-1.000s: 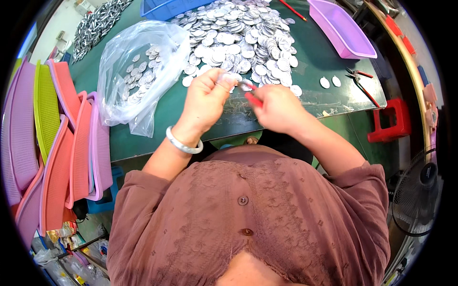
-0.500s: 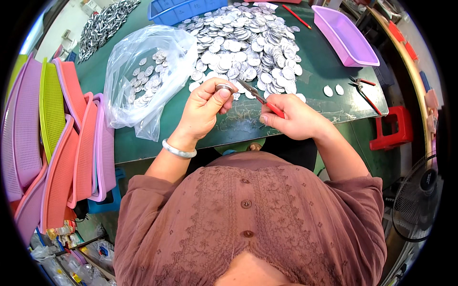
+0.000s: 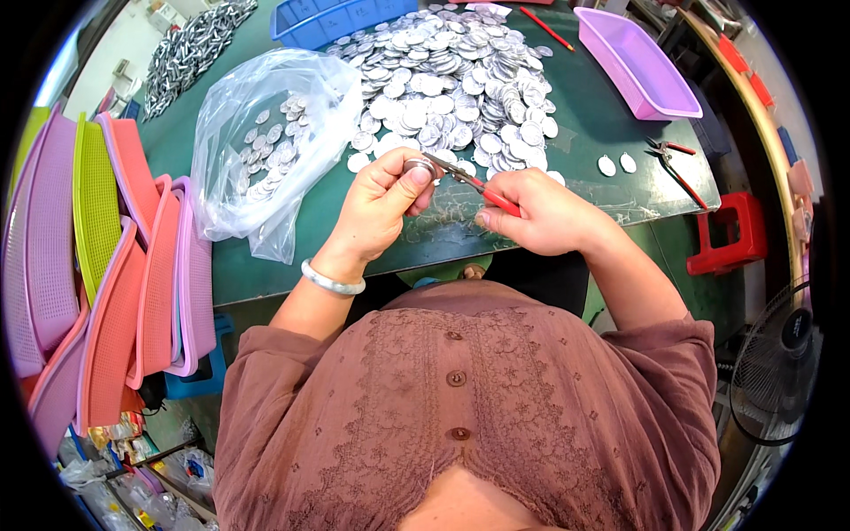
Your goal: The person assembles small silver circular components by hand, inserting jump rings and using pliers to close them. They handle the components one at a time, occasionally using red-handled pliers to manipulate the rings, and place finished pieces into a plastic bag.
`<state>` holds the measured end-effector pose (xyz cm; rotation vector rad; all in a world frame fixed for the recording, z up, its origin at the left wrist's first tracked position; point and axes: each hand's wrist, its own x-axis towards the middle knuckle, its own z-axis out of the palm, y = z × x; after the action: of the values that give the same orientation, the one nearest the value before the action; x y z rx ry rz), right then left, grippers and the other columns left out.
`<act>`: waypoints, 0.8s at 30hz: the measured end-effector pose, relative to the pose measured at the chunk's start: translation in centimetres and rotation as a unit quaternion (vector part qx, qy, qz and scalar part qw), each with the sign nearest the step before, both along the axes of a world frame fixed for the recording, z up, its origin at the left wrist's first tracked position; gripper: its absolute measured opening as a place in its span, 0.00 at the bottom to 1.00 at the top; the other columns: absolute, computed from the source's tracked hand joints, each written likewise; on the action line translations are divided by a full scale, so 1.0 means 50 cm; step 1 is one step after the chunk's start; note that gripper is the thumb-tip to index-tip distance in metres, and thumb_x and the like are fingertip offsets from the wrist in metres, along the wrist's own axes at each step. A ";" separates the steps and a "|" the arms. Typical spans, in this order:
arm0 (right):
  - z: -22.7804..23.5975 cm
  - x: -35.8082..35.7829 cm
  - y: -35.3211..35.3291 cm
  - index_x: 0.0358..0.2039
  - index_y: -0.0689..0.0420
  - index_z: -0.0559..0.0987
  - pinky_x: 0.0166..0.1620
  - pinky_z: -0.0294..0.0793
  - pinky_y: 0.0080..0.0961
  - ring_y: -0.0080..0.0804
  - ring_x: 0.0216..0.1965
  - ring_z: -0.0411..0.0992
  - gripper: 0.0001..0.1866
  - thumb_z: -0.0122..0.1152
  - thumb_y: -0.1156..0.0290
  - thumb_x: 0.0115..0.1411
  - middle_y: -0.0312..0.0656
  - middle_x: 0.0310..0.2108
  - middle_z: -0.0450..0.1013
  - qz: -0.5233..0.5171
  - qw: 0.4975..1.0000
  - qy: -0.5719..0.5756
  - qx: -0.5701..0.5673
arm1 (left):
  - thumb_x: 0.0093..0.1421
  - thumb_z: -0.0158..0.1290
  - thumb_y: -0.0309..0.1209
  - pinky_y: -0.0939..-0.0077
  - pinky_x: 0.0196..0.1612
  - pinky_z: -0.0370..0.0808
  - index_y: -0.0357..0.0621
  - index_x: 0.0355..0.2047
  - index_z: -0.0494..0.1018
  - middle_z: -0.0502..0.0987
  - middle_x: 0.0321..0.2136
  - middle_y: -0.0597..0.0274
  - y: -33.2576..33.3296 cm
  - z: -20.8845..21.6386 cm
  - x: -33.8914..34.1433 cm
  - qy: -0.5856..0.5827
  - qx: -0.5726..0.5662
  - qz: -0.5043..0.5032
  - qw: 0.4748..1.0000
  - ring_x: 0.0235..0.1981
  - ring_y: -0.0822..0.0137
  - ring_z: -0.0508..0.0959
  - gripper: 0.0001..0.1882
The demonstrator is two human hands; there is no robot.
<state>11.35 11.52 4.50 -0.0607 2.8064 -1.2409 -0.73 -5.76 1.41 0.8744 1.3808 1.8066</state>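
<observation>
My left hand (image 3: 382, 196) is closed, pinching a round silver metal disc (image 3: 419, 165) between thumb and fingers. Red-handled pliers (image 3: 490, 194) are gripped in my right hand (image 3: 542, 212), their dark jaws touching or very close to the disc's edge; whether they bite on it I cannot tell. Beyond both hands lies a large heap of flat silver metal discs (image 3: 434, 75) on the green table (image 3: 372, 252). A clear plastic bag (image 3: 332, 115) to the left holds more such discs (image 3: 276, 142). Two loose discs with small loops (image 3: 606, 165) lie on the right.
A second red-handled pair of pliers (image 3: 677, 173) lies at the table's right. Behind stand a purple tray (image 3: 668, 111) and a blue bin (image 3: 341, 22), with a red pen (image 3: 546, 28) between. Small metal parts (image 3: 190, 57) pile up far left. Stacked plastic baskets (image 3: 115, 327) crowd the left side.
The pliers have moved left, bringing their jaws to the disc in my left hand. My right hand has shifted slightly left; my left hand stays nearly in place.
</observation>
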 end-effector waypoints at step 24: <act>-0.014 -0.021 -0.021 0.19 0.63 0.70 0.27 0.64 0.35 0.47 0.21 0.66 0.11 0.54 0.68 0.50 0.51 0.17 0.67 -0.063 0.994 -0.038 0.084 | 0.59 0.44 0.32 0.88 0.17 0.51 0.41 0.24 0.68 0.58 0.12 0.77 0.008 -0.021 0.004 0.055 -0.040 0.084 0.994 0.13 0.84 0.54 0.10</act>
<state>10.28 10.45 3.80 0.1732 2.8738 -1.0007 -0.54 -5.37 0.37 0.8462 1.6289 1.8361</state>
